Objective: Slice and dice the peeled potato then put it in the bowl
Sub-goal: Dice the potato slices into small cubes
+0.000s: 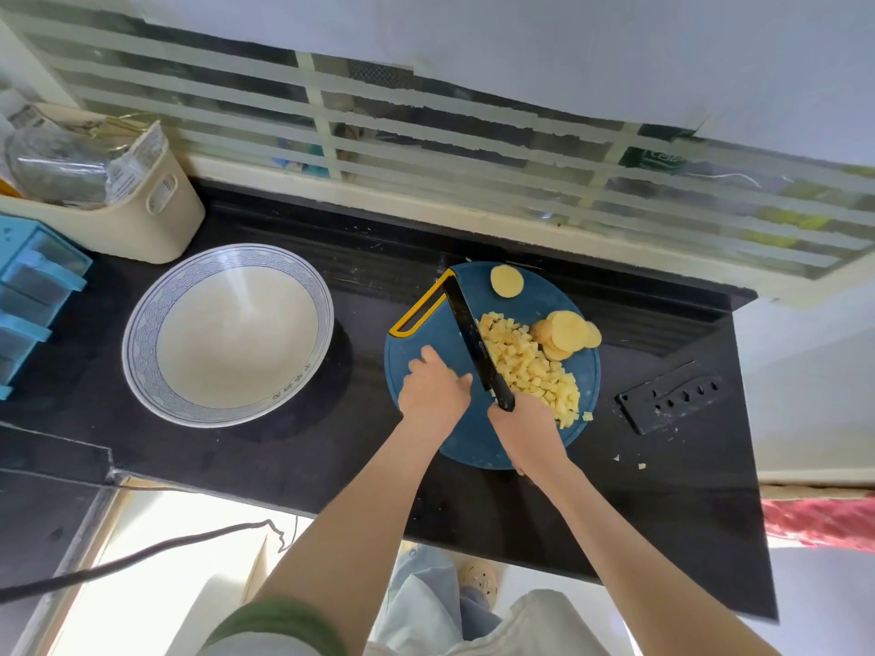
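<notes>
Right hand (525, 433) is clenched round the black knife (473, 343), blade against the diced potato (530, 366) mid-board, potato slices (566, 333) at 2 o'clock, left hand (433, 393) resting loose on the blue cutting board (535, 295), bowl (142, 338) off at 9 o'clock.

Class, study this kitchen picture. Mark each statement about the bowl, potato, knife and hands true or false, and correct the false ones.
1. The bowl holds diced potato. False: it is empty; the diced potato lies on the cutting board.
2. The right hand holds the knife. True.
3. All the potato is diced. False: several round potato slices are still whole.
4. A knife sheath lies on the counter, right of the board. True.
5. The left hand holds a slice. False: it rests on the board beside the knife.
</notes>
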Motion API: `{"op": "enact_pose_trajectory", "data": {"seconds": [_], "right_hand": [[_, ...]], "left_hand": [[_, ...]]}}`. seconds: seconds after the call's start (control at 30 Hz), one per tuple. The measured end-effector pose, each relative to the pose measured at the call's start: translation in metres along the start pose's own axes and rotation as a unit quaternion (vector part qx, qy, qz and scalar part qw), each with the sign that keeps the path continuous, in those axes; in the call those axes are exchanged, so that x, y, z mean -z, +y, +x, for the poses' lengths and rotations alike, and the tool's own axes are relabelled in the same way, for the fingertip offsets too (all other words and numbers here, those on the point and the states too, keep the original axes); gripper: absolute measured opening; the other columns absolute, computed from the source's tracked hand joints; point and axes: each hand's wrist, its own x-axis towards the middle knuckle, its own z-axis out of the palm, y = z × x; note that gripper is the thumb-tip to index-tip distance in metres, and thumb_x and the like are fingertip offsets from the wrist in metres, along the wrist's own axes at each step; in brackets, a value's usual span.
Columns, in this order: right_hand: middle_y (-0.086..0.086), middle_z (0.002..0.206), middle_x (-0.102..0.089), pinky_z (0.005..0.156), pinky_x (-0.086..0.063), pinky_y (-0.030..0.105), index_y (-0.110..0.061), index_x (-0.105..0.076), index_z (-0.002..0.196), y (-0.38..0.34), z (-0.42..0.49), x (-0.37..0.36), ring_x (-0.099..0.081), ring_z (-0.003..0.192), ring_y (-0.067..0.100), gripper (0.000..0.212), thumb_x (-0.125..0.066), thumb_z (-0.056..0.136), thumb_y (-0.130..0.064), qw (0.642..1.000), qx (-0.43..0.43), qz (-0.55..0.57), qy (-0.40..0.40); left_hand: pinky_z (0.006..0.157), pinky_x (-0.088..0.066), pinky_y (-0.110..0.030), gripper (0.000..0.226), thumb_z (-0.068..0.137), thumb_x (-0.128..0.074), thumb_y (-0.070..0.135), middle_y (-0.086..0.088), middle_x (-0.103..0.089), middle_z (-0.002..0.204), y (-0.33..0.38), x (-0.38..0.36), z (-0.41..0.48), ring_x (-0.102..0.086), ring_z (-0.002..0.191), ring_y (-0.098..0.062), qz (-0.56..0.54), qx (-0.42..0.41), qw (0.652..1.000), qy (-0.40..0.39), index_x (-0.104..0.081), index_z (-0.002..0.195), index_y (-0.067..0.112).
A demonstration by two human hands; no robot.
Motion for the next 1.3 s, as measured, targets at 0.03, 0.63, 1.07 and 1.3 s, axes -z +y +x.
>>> {"op": "enact_pose_trajectory", "data": {"seconds": [0.03,0.63,1.07,1.3], "right_hand": [[0.001,0.059,-0.035,0.046,-0.029,0.028,-0.012,-0.042,0.07,0.001,-0.001,0.001,-0.034,0.048,0.015,0.022,-0.046,0.091,-0.014,1.0,-0.002,0.005,0.0],[-0.002,0.061,-0.043,0.046,-0.03,0.022,-0.011,-0.045,0.069,0.013,-0.004,-0.02,-0.04,0.051,0.009,0.026,-0.047,0.095,-0.017,0.995,0.036,-0.087,0.012],[0.002,0.068,-0.049,0.06,-0.04,0.031,-0.002,-0.055,0.082,0.019,-0.003,-0.042,-0.053,0.068,0.021,0.019,-0.049,0.094,-0.016,0.994,0.048,-0.095,0.013],[0.003,0.066,-0.05,0.052,-0.037,0.026,-0.003,-0.057,0.082,0.019,0.0,-0.032,-0.047,0.057,0.014,0.021,-0.047,0.094,-0.017,0.996,0.018,-0.086,-0.001]], "left_hand": [[0.085,-0.045,-0.037,0.057,0.094,-0.053,0.04,-0.015,-0.043,0.129,0.0,-0.002,0.001,-0.051,0.116,-0.032,0.018,-0.009,1.0,0.001,-0.027,0.133,0.008],[0.096,-0.04,-0.038,0.049,0.088,-0.065,0.02,-0.01,-0.042,0.126,-0.049,0.019,0.028,-0.039,0.119,-0.027,0.068,-0.23,0.971,-0.01,-0.042,0.13,0.011],[0.082,-0.04,-0.024,0.046,0.084,-0.072,0.024,-0.005,-0.04,0.112,-0.063,0.008,0.028,-0.044,0.093,-0.015,-0.073,-0.193,0.978,-0.021,-0.046,0.119,0.009],[0.093,-0.041,-0.033,0.041,0.086,-0.069,0.02,-0.01,-0.043,0.116,-0.062,0.0,0.026,-0.046,0.108,-0.023,-0.062,-0.219,0.974,0.01,-0.047,0.119,0.006]]}}
